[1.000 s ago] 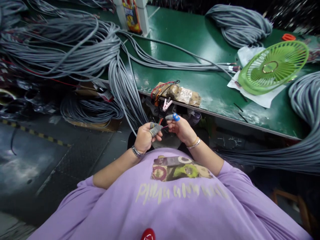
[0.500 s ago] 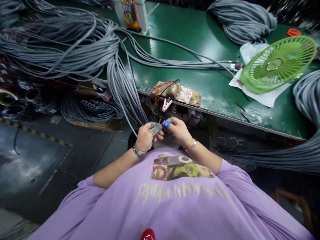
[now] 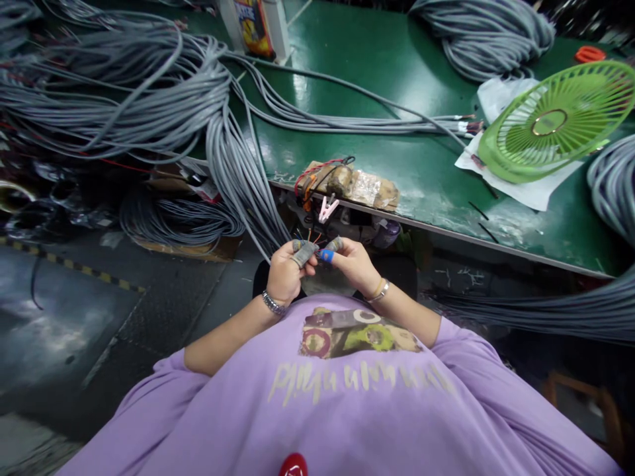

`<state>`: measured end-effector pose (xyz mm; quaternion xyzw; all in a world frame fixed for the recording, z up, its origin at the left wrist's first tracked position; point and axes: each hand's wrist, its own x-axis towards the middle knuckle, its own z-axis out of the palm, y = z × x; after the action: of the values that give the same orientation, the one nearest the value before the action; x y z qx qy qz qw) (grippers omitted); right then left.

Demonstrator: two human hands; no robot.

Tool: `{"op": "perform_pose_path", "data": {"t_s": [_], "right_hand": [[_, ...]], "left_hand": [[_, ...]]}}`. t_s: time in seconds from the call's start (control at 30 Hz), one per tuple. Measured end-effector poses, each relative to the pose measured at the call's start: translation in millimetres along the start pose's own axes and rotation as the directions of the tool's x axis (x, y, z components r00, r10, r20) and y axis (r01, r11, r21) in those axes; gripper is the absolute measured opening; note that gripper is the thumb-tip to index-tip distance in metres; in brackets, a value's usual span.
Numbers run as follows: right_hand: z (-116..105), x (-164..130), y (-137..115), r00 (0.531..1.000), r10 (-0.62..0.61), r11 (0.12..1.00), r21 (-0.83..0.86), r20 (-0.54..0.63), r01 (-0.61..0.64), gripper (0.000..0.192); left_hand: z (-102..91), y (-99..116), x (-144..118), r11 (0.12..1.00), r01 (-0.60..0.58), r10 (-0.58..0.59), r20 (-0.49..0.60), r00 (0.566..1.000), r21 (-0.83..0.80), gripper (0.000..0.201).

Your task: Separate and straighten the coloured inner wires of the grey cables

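Thin coloured wires (image 3: 311, 236) fan out from between my fingertips, just off the bench's front edge. My left hand (image 3: 289, 270) is closed in a pinch on them, its thumb and forefinger wrapped in grey tape. Opposite it, nearly touching, my right hand (image 3: 351, 262) also pinches the wires; blue tape covers its thumb and grey tape its forefinger. The fingers hide where the wires join. Grey cables (image 3: 243, 178) hang from the bench and run down to beside my left hand. Past the fingertips, a pink clip (image 3: 328, 209) hangs at the bench edge.
A wooden block with red and black leads (image 3: 367, 187) lies on the edge of the green bench (image 3: 347, 79). A green fan (image 3: 550, 125) stands on white paper at the right. Coiled grey cables (image 3: 486, 36) lie at the back, and a large cable heap (image 3: 149, 86) at left.
Both hands stay pinched together in nearly the same place. The coloured wires now spread more visibly above the fingertips, and my left hand has shifted slightly left.
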<state>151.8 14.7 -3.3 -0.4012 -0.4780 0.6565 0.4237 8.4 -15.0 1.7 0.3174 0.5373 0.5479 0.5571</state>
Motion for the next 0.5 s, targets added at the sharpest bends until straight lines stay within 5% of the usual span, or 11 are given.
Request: {"op": "perform_pose_path", "data": {"t_s": [0.23, 0.5], "right_hand": [[-7.6, -0.7, 2.7, 0.995, 0.004, 1.000, 0.001, 0.095, -0.004, 0.031], [-18.8, 9.3, -13.1, 0.982, 0.159, 0.981, 0.092, 0.099, -0.169, 0.034]], "left_hand": [[-2.7, 4.6, -0.8, 1.000, -0.021, 0.020, 0.018, 1.000, 0.018, 0.022], [-6.7, 6.6, -4.2, 0.986, 0.064, -0.089, 0.167, 0.982, 0.152, 0.028]]}}
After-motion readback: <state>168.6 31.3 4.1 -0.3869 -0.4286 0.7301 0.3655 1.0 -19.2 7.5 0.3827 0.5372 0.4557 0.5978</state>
